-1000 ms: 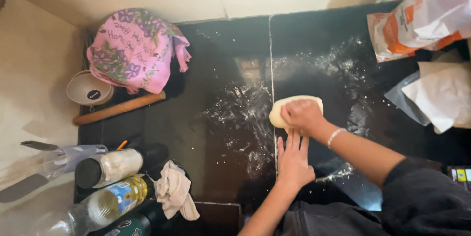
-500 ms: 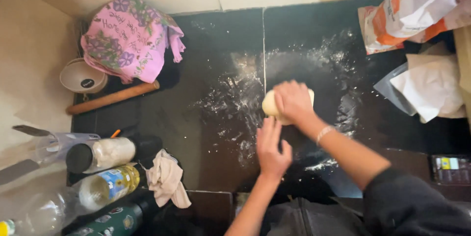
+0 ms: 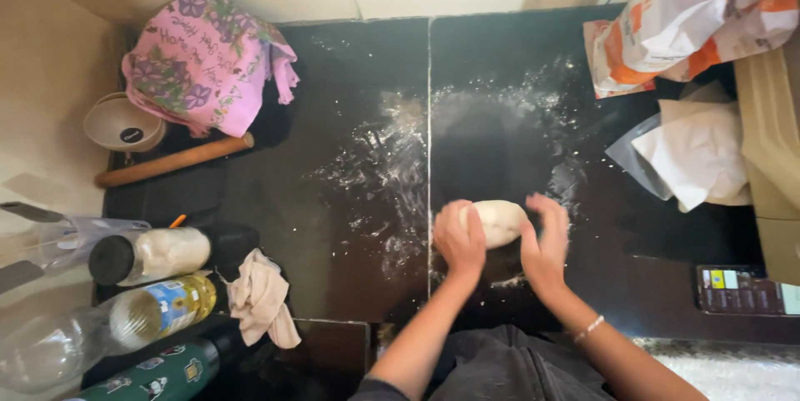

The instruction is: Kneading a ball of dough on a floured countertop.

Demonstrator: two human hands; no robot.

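Observation:
A pale ball of dough lies on the flour-dusted black counter, near its front edge. My left hand cups the dough's left side with curled fingers. My right hand presses against its right side, palm inward; a thin bracelet sits on that wrist. Both hands enclose the dough between them. White flour is scattered over the counter behind and to the left of the dough.
A wooden rolling pin, a white bowl and a pink flowered cloth lie at the back left. Bottles and a jar plus a crumpled rag crowd the left front. Flour bags and a phone sit right.
The dough has come closer to the counter's front. My left hand, flat on the counter before, now grips its left side; my right hand moved from its top to its right side.

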